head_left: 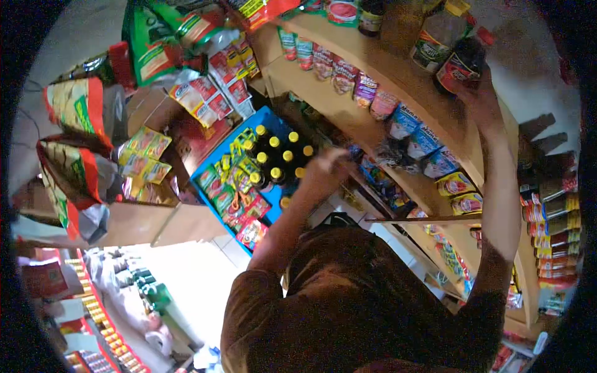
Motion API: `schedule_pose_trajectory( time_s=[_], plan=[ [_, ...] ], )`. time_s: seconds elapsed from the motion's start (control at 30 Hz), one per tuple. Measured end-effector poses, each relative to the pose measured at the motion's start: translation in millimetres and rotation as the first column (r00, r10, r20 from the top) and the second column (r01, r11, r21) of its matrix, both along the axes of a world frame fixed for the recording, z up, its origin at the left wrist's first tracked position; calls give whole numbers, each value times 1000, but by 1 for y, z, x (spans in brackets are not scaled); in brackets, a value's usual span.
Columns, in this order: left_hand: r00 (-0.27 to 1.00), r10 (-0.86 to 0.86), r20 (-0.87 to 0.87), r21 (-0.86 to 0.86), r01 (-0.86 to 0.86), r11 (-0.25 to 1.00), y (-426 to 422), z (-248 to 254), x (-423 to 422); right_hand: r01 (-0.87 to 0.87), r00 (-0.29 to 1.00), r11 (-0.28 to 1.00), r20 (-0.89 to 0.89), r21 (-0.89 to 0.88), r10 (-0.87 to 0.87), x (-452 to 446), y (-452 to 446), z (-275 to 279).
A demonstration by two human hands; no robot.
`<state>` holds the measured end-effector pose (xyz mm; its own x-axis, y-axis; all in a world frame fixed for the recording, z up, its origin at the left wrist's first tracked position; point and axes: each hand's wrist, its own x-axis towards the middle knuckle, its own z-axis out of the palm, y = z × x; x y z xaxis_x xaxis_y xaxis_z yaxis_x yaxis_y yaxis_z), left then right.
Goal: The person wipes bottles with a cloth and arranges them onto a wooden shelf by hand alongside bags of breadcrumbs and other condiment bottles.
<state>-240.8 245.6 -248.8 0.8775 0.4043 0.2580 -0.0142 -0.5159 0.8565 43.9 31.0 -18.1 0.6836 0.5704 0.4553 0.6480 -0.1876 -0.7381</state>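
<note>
Room: narrow shop space, wooden shelves [388, 64] curving along my right, pale floor tiles [235, 250] low down, glare blowing out the lower left.
Right hand: [477, 101] up at the top shelf, fingers bent against the lower part of a dark red-capped bottle [461, 67]; cannot tell if the grip is closed all round.
Left hand: [328, 166] blurred, fingers partly curled, just beside the capped bottles; cannot tell if it has hold of anything.
Red-capped bottle: tilted in view, on or just above the top shelf, next to a clear yellow-capped bottle [430, 45].
Blue tray: [266, 117] left of my left hand; carries a cluster of dark bottles with yellow caps [277, 174] plus colourful sachets [224, 202] spread along the other side.
Shelf below the top: row of stand-up pouches [344, 76], green through red to blue.
Left side: large green bag [149, 53] and red-edged bags [74, 112].
Far right: stacked red and yellow packets [555, 239].
</note>
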Motion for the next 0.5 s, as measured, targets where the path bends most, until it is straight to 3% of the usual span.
schedule_pose_trajectory(
  time_s=[0.03, 0.07, 0.1, 0.13, 0.17, 0.2, 0.23, 0.33, 0.37, 0.47, 0.5],
  plan=[
    [989, 131, 64, 97, -137, 986, 20, 8, -4, 31, 999, 999, 22, -42, -30, -5, 1, 4],
    [945, 318, -82, 173, -300, 938, 36, 38, -11, 62, 997, 995, 45, -83, -58, -11, 1, 8],
    [908, 413, 67, 374, -407, 833, 68, 31, -10, 58, 998, 995, 35, -77, -56, -22, 4, 13],
    [842, 538, 31, 397, -504, 767, 88, 32, -16, 55, 998, 996, 24, -72, -54, -29, 6, 15],
    [830, 556, 45, 573, -478, 666, 115, 26, -21, 48, 999, 997, 20, -67, -47, -28, 5, 15],
    [789, 610, -77, 607, -448, 656, 137, 21, -23, 40, 999, 997, 17, -61, -39, -24, 5, 13],
    [729, 677, -98, 701, -432, 567, 157, 11, -26, 31, 999, 998, 14, -55, -30, -19, 4, 11],
    [668, 623, -407, 745, -151, 649, 207, -17, -26, 3, 998, 1000, 62, -22, -1, -5, 4, 3],
    [814, 490, -311, 814, -38, 580, 233, -58, -30, 5, 998, 1000, 61, -31, -3, -8, 5, 5],
    [707, 478, -521, 719, 62, 692, 251, -78, -9, 6, 1000, 997, 20, -72, -5, -12, 3, 9],
    [725, 470, -503, 741, 82, 667, 253, -80, -7, 1, 1000, 996, -24, -93, -3, -10, 3, 8]
  ],
)
